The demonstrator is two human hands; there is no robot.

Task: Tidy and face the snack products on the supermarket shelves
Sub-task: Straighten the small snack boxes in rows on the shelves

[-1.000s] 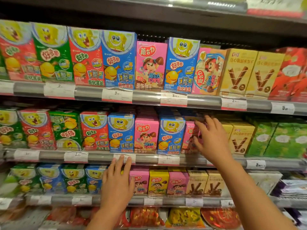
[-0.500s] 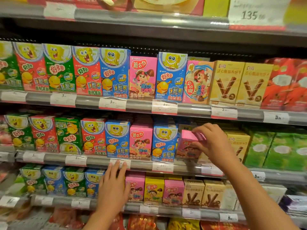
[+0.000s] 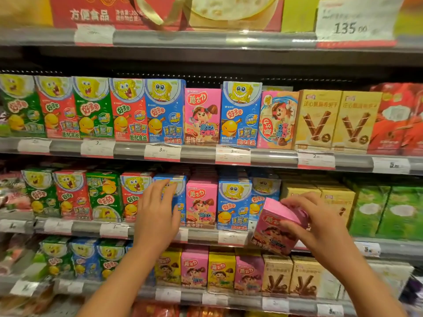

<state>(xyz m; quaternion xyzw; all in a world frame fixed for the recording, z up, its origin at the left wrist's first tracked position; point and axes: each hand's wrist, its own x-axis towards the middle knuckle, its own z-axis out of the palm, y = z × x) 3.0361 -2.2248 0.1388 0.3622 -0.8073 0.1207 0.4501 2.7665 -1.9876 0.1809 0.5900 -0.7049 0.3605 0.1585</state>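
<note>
My right hand (image 3: 320,223) grips a small pink snack box (image 3: 275,227), pulled out in front of the middle shelf's rail (image 3: 201,234) and tilted. My left hand (image 3: 158,213) lies with spread fingers against a blue cartoon box (image 3: 179,197) on the same shelf, holding nothing. To its right stand a pink box (image 3: 201,202) and another blue box (image 3: 233,202). A further blue box (image 3: 263,195) shows in the slot behind the held one.
The upper shelf (image 3: 201,152) carries green, red, blue and pink boxes, then yellow wafer boxes (image 3: 336,120). Yellow boxes (image 3: 336,200) and green boxes (image 3: 386,209) stand right of my right hand. The lower shelf holds several small boxes (image 3: 219,268). A price sign (image 3: 352,21) hangs top right.
My right hand has drawn the pink box out off the middle shelf and down toward me. My left hand rose from the shelf rail onto the blue box. The camera tilted upward.
</note>
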